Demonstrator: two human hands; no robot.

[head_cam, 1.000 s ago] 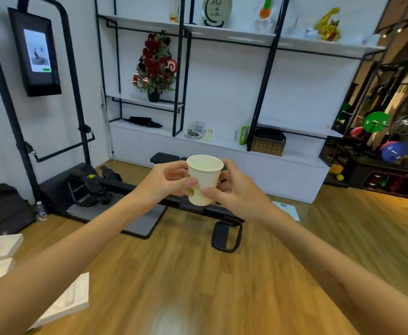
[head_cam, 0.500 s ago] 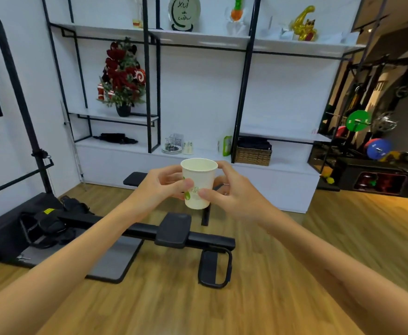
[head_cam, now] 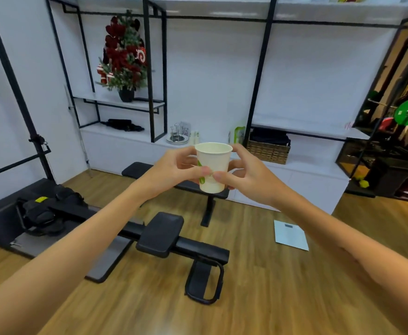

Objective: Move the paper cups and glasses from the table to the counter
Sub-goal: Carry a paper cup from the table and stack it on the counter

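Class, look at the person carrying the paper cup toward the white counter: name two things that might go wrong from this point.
1. Both hands, left hand and right hand, hold the paper cup only by fingertips; squeezing may crush it, or it may slip.
2. The rowing machine and the black bench lie on the floor before the white counter; the person might trip.

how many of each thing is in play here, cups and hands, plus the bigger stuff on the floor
paper cup: 1, upright, held by both hands
hands: 2, left hand, right hand
rowing machine: 1
black bench: 1
floor scale: 1
total: 6
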